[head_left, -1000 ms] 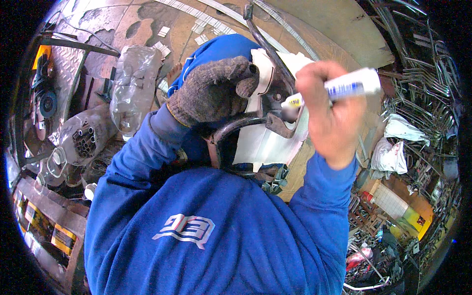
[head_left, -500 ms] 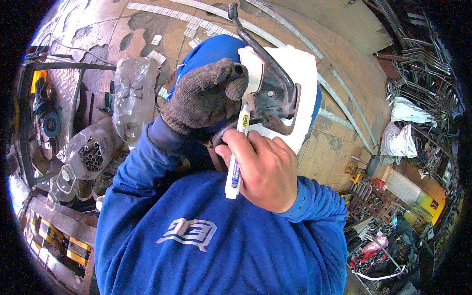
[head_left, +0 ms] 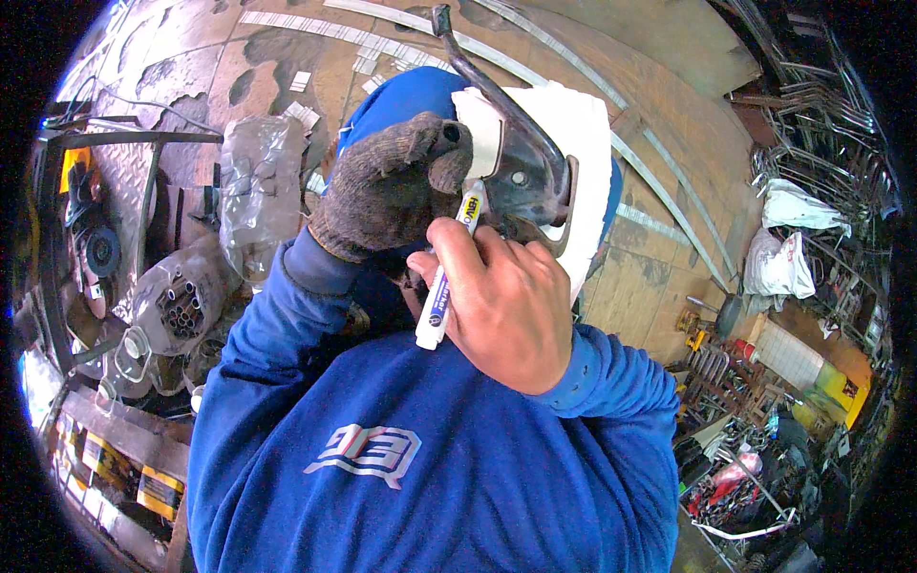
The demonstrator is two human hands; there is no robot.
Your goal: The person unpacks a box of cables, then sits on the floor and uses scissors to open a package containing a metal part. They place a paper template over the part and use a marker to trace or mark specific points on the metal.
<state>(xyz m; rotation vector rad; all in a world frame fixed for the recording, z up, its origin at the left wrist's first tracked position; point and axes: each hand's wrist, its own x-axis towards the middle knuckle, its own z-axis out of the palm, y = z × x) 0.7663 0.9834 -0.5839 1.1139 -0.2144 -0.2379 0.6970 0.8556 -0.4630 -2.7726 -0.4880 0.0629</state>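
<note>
Fingers of the bare right hand [head_left: 506, 306] are curled tight around a white marker pen [head_left: 447, 274] with a blue band, pinching it near its upper half so the barrel runs slantwise — its lower end pokes out below the thumb, its yellowish tip end points up past the fingertips. That tip touches, or all but touches, the lower edge of a curved dark metal piece [head_left: 521, 167], which sits just above the knuckles. The gloved left hand [head_left: 392, 186], in a grey-brown knitted work glove, is closed around the left side of this metal piece; its fingertips lie just beside the pen's upper end. From the metal piece a thin dark rod [head_left: 458, 53] rises away from both hands. Behind the metal, beyond the fingers, lies a white sheet [head_left: 583, 134] over something blue [head_left: 401, 100]. Both arms wear blue sleeves [head_left: 267, 325]. Left of the gloved hand, well apart, stand a crumpled clear plastic bag [head_left: 260, 191] and a bundle of tubes [head_left: 181, 306] seen end-on — all on a worn steel floor [head_left: 659, 277].
</note>
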